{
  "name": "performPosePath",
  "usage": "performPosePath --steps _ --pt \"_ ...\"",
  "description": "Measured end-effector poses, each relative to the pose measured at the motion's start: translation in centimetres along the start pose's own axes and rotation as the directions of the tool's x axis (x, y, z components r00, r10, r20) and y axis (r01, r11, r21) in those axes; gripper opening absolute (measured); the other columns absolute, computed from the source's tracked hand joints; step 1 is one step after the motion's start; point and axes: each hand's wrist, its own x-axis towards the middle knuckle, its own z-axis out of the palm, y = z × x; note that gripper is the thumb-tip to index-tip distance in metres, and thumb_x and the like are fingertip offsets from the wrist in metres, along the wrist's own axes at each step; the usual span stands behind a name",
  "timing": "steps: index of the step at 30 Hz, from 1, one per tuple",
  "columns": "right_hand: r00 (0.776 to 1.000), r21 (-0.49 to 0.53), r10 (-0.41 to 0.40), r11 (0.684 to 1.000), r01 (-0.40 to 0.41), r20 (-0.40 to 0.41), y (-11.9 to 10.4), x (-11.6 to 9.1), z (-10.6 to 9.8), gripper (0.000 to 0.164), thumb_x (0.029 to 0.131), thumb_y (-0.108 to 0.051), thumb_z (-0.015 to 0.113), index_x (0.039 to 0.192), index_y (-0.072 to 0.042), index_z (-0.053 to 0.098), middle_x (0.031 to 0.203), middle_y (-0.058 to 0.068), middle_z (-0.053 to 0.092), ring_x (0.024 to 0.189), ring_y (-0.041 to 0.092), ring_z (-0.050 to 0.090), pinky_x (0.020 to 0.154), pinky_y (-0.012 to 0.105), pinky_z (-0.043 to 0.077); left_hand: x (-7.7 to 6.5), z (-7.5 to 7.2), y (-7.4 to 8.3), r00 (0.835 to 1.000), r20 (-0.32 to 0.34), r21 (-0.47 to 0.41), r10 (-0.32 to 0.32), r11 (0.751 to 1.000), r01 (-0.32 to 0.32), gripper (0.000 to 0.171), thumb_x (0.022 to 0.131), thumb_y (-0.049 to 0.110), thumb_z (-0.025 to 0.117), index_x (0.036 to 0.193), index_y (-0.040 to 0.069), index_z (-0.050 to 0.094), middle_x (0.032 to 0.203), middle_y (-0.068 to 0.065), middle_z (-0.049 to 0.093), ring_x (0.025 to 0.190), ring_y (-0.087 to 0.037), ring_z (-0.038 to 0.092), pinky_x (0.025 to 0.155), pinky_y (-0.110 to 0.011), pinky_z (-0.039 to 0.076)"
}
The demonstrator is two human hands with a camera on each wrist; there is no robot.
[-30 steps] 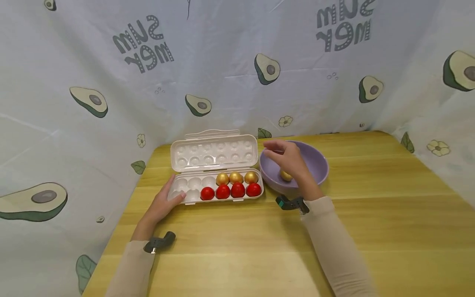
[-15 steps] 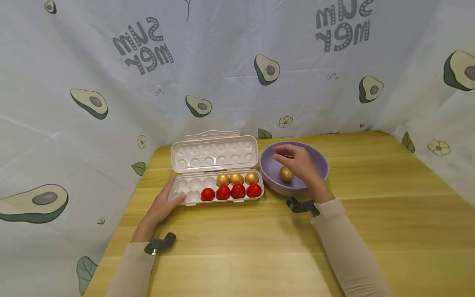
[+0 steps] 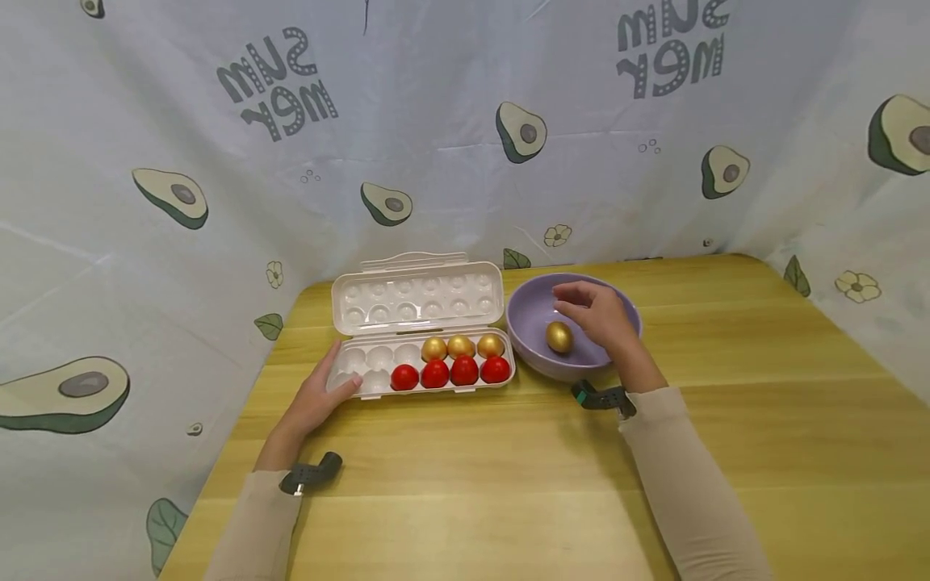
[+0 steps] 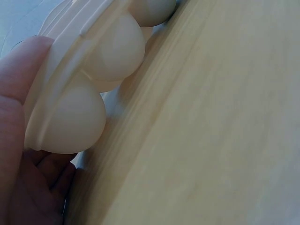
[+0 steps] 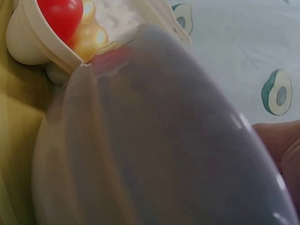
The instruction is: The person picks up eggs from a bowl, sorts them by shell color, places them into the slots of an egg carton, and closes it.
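In the head view, an open white plastic egg carton (image 3: pixel 378 381) lies with its lid (image 3: pixel 417 298) folded back. Several red eggs (image 3: pixel 464 371) fill part of its front row, and 3 gold eggs (image 3: pixel 461 347) sit behind them at the right. My left hand (image 3: pixel 312 403) grips the carton's left end; the left wrist view has the thumb (image 4: pixel 26 65) on top and fingers underneath. My right hand (image 3: pixel 599 316) hovers over the purple bowl (image 3: pixel 534 323), fingers loosely bent with nothing between them. One gold egg (image 3: pixel 559 337) lies in the bowl, just left of that hand.
The bowl stands close against the carton's right end. Both are on a wooden table (image 3: pixel 465 484), near its back edge. A white curtain (image 3: pixel 436 97) printed with avocados hangs behind and along the left side.
My right hand has moved right over the bowl, away from the carton, and the gold egg in the bowl now shows fully. My left hand stays on the carton.
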Motion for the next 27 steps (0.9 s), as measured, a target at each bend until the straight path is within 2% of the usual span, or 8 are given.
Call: performPosePath --steps 9,19,27 --pt "0.992 -0.004 0.111 0.994 -0.111 0.066 0.01 -0.06 -0.17 0.037 0.094 -0.018 0.063 0.127 -0.001 0.059 0.127 0.018 0.060 0.119 0.031 0.054 0.100 0.044 0.045 -0.12 -0.06 0.14 1.000 -0.002 0.000 0.006 1.000 -0.006 0.087 0.092 0.044 0.060 0.157 0.019 0.008 0.159 -0.019 0.012 0.144 -0.042 0.011 0.114 -0.061 0.010" --pt "0.986 -0.015 0.108 0.994 -0.107 0.131 0.58 -0.09 -0.06 0.043 0.092 -0.008 0.063 0.130 0.009 0.053 0.127 0.026 0.058 0.118 0.037 0.055 0.101 0.045 0.044 -0.37 0.05 0.23 1.000 0.007 -0.008 -0.006 1.000 0.006 0.089 0.091 0.047 0.061 0.157 0.018 0.008 0.160 -0.018 0.012 0.144 -0.042 0.011 0.113 -0.062 0.011" --pt "0.973 -0.088 0.152 0.986 -0.138 0.172 0.31 -0.08 -0.17 0.048 0.090 -0.012 0.066 0.132 0.006 0.052 0.130 0.024 0.056 0.120 0.037 0.053 0.101 0.048 0.044 -0.27 0.06 0.19 1.000 0.002 -0.007 -0.004 1.000 0.004 0.089 0.091 0.046 0.061 0.157 0.019 0.008 0.160 -0.018 0.012 0.144 -0.042 0.011 0.113 -0.062 0.011"
